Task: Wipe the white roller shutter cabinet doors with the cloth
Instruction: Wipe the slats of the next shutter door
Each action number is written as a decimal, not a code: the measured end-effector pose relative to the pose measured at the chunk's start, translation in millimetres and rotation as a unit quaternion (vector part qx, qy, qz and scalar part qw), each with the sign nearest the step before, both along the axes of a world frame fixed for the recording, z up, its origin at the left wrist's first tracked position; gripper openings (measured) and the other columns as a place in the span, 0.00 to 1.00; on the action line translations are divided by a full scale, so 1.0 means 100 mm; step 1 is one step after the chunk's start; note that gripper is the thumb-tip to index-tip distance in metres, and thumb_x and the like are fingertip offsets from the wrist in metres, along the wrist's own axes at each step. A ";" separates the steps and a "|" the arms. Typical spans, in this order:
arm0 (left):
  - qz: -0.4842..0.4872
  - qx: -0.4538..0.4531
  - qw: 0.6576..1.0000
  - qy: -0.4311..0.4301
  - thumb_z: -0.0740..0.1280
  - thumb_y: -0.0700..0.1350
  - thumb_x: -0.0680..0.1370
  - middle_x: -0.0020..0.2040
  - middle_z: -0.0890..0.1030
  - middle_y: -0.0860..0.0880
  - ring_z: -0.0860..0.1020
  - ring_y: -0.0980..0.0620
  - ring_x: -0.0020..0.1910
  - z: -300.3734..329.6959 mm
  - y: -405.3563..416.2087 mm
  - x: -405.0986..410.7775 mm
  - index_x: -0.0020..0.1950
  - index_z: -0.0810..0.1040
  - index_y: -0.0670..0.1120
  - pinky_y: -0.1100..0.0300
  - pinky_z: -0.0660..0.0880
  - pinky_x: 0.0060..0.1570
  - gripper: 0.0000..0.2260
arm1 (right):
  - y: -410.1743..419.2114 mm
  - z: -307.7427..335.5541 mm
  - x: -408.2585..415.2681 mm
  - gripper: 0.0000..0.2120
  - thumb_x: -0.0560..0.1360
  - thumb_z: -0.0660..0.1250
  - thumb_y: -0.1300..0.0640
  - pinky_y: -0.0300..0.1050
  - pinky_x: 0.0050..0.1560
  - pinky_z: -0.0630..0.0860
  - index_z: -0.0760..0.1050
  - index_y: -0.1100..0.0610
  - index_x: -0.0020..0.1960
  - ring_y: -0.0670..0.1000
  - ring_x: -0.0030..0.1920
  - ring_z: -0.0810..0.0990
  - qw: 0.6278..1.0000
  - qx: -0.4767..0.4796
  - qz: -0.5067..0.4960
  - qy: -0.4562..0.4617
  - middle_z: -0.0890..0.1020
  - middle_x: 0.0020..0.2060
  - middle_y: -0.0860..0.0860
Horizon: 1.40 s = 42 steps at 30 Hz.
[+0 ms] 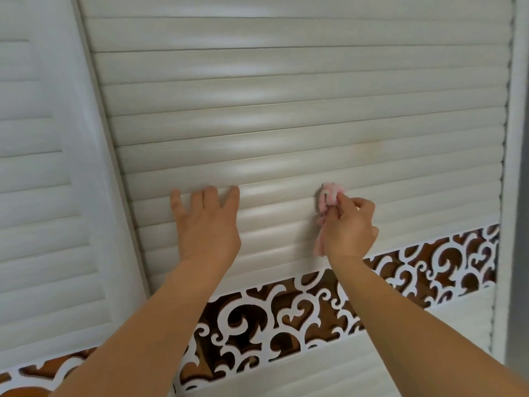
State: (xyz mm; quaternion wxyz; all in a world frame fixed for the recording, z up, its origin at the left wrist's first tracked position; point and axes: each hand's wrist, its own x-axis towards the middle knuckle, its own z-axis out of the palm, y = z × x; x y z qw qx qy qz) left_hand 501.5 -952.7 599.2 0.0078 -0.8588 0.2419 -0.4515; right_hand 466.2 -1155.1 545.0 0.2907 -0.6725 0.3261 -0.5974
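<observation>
A white slatted cabinet door [286,110] fills most of the view. My left hand [207,224] lies flat on its lower slats with the fingers straight. To the right, my right hand [347,227] pinches a small bunched pink and white cloth [328,197] and holds it against a slat. Part of the cloth hangs down behind the palm. A faint yellowish stain [369,147] shows on the slats above the cloth.
A second white slatted door [43,196] stands at the left, angled to the first. A band of white scrollwork over brown [286,313] runs below the slats. The door's white frame [512,167] borders the right side.
</observation>
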 end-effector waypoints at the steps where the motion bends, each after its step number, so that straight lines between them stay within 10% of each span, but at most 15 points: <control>1: -0.004 -0.008 1.000 0.001 0.61 0.39 0.73 0.66 0.66 0.44 0.65 0.44 0.65 0.01 -0.06 0.01 0.73 0.58 0.52 0.40 0.47 0.68 0.29 | 0.09 0.04 0.02 0.12 0.80 0.60 0.51 0.41 0.50 0.58 0.77 0.47 0.61 0.51 0.44 0.73 0.999 -0.042 0.002 0.014 0.73 0.59 0.50; 9: -0.107 0.006 0.990 -0.087 0.66 0.41 0.62 0.54 0.78 0.44 0.75 0.42 0.54 0.09 -0.49 0.08 0.56 0.78 0.44 0.41 0.63 0.60 0.23 | 0.29 0.17 0.16 0.15 0.68 0.66 0.55 0.45 0.42 0.60 0.81 0.48 0.53 0.52 0.36 0.77 0.911 -0.392 0.009 0.125 0.79 0.39 0.48; 17: -0.069 0.006 0.991 -0.111 0.61 0.33 0.62 0.47 0.78 0.43 0.75 0.41 0.47 0.14 -0.58 0.10 0.58 0.78 0.41 0.38 0.65 0.62 0.25 | -0.36 0.30 -0.06 0.12 0.77 0.61 0.60 0.44 0.48 0.56 0.76 0.53 0.59 0.54 0.52 0.72 0.987 -0.112 -0.063 0.099 0.76 0.55 0.53; 27: -0.148 0.034 0.986 -0.063 0.44 0.40 0.69 0.67 0.72 0.47 0.68 0.46 0.69 0.29 -1.15 -0.08 0.68 0.71 0.47 0.36 0.56 0.67 0.31 | -0.47 0.25 0.09 0.18 0.68 0.62 0.58 0.47 0.47 0.61 0.80 0.54 0.56 0.52 0.44 0.71 0.886 -0.427 -0.158 0.082 0.81 0.48 0.48; 32: -0.095 0.029 0.994 -0.035 0.51 0.40 0.75 0.74 0.58 0.50 0.52 0.47 0.75 0.24 -1.25 -0.15 0.76 0.47 0.54 0.32 0.41 0.66 0.31 | -0.76 0.26 -0.03 0.16 0.67 0.59 0.59 0.48 0.47 0.61 0.81 0.54 0.50 0.55 0.41 0.77 0.891 -0.408 -0.174 0.095 0.81 0.45 0.50; 42: -0.019 0.067 0.996 -0.060 0.57 0.61 0.77 0.72 0.55 0.48 0.52 0.44 0.74 0.17 -1.36 -0.13 0.76 0.46 0.53 0.30 0.45 0.65 0.32 | -1.46 0.29 -0.32 0.17 0.58 0.76 0.69 0.48 0.45 0.57 0.81 0.58 0.46 0.59 0.41 0.77 0.931 -0.267 -0.183 0.170 0.79 0.42 0.57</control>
